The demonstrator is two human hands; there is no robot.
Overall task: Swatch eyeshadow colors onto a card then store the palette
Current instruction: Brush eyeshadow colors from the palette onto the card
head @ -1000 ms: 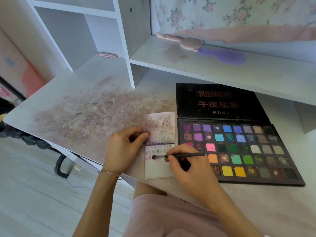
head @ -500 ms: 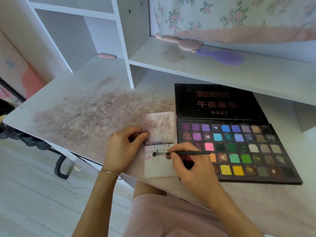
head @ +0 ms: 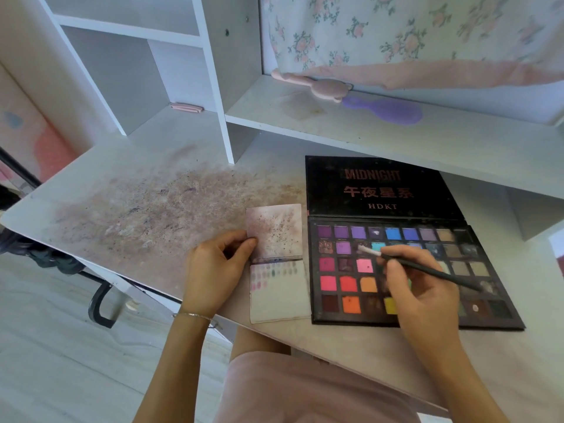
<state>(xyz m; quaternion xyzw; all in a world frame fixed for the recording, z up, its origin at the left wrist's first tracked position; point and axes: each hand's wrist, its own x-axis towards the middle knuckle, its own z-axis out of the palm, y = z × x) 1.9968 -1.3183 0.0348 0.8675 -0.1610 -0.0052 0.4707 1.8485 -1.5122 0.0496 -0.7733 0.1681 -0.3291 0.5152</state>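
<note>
An open black eyeshadow palette [head: 335, 315] with several coloured pans lies on the desk, its lid [head: 375, 187] folded back flat. To its left lies a folded white card [head: 280, 297] with rows of small colour swatches near its fold. My left hand [head: 213, 270] pinches the card's left edge at the fold. My right hand [head: 424, 288] holds a thin black brush [head: 427, 270] over the palette. Its pale tip sits on a pan in the second row, beside a turquoise one.
The desk [head: 137, 209] is stained with powder to the left of the card. A shelf [head: 335, 126] above holds a pink brush [head: 323, 87] and a purple hairbrush [head: 387, 109]. A pink clip [head: 186, 107] lies in the left cubby. The desk's front edge runs close under my wrists.
My right hand has carried the brush rightward off the card and over the palette, its tip now on a second-row pan. My left hand has stayed on the card.
</note>
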